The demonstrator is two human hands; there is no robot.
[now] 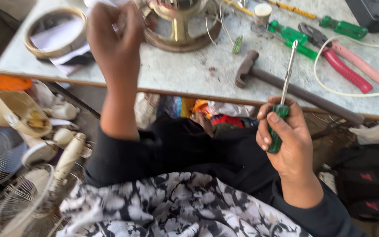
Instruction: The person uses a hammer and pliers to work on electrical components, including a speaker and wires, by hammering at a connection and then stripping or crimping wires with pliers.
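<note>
Right hand (288, 140) is wrapped tight around a green-handled screwdriver (281, 118), shaft pointing up and away, its tip over the grey worktable (189, 72). The hand itself hangs just off the table's near edge, above the lap, with open air around it. Left hand (115, 39) is up at the far side, fingers pinched together near the brass-coloured motor housing (178, 22); what it pinches is blurred, I cannot tell. That housing stands upright on its round base. Between the two hands the tabletop has a bare stretch with a few specks of debris. To the right it's crowded: a hammer (286, 85) lies slantwise just behind the screwdriver shaft, pink-handled pliers (347, 66) beyond it, two more green screwdrivers (312, 37), a white cord (343, 92) looping round. Far left corner, a brass ring (55, 33) encircles some white paper. Below the table's left edge, a cream bowl-shaped shell (16, 114) holds small scraps, beside fan grilles (18, 202).
</note>
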